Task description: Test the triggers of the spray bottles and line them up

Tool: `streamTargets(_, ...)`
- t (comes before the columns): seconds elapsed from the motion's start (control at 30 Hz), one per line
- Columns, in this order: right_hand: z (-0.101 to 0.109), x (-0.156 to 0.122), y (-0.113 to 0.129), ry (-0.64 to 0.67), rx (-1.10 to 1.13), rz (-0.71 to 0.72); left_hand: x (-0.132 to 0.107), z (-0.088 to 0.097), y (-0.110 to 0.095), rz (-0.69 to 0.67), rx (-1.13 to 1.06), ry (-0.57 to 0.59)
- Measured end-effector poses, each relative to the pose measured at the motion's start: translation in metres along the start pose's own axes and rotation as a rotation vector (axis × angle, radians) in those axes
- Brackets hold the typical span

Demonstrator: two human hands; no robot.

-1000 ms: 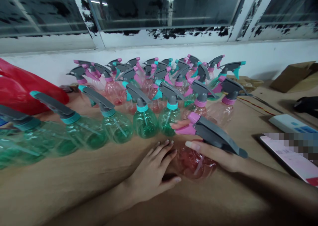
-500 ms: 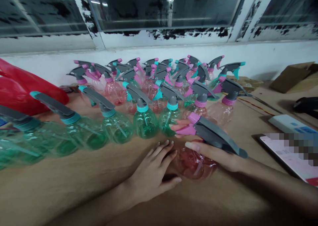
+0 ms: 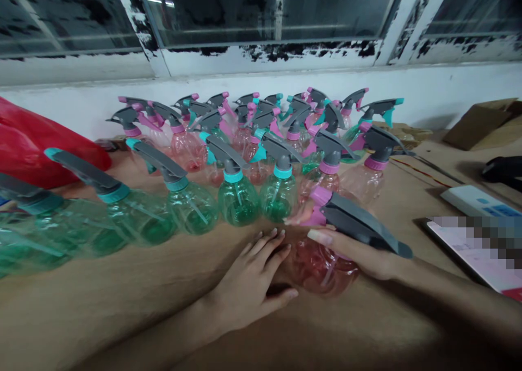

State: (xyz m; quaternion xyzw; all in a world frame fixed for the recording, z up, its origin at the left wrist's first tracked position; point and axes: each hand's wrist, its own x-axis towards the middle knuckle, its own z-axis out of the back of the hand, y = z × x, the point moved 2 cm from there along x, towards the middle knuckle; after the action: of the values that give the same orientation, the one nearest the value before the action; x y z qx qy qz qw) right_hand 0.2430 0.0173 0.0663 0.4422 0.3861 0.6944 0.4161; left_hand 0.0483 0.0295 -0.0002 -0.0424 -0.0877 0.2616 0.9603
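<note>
A pink see-through spray bottle [image 3: 320,267] with a grey trigger head [image 3: 359,227] and a pink nozzle stands on the brown table [image 3: 122,311] in front of me. My right hand [image 3: 350,251] is wrapped round its neck, fingers under the trigger head. My left hand [image 3: 248,284] cups the bottle's left side, fingers spread and curved against it, thumb at its base. Just behind stands a row of green spray bottles [image 3: 238,197] with teal collars.
Many more pink and green spray bottles [image 3: 285,126] crowd the table back to the white wall under the windows. A red plastic bag [image 3: 36,148] lies at the far left. On the right are cardboard boxes [image 3: 485,123], a black object [image 3: 503,169] and printed sheets [image 3: 477,246].
The pink bottle's trigger head has shifted slightly right and down with my right hand. My left hand stays against the bottle's side.
</note>
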Motion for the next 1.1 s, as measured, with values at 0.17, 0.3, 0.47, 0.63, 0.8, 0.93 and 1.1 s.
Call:
streamTargets(0.17, 0.0000, -0.0034, -0.0078, -0.029, -0.041, -0.024, 0.0014, 0.0008, -0.0010, 0.002, -0.020, -0.003)
streamTargets(0.3, -0.0013, -0.0033, -0.0063, 0.019, 0.007, 0.008, 0.0018, 0.0021, -0.0016, 0.020, -0.028, 0.010)
streamTargets(0.47, -0.0012, -0.0035, -0.0041, 0.016, -0.028, 0.006, 0.0019, 0.0032, -0.0020, 0.034, -0.046, 0.026)
streamTargets(0.63, -0.0009, -0.0050, -0.0073, 0.003, -0.046, -0.003, 0.0012, 0.0019, -0.0013, 0.024, -0.060, 0.015)
streamTargets(0.8, -0.0007, -0.0067, -0.0086, -0.020, -0.022, 0.004, 0.0015, 0.0025, -0.0017, 0.018, -0.063, -0.001)
streamTargets(0.93, -0.0012, -0.0063, -0.0063, 0.000, 0.007, 0.001, 0.0019, 0.0027, -0.0020, 0.021, -0.059, -0.002)
streamTargets(1.1, 0.0000, -0.0081, -0.0070, 0.005, -0.010, -0.016, 0.0012, 0.0013, -0.0011, 0.017, -0.069, -0.008)
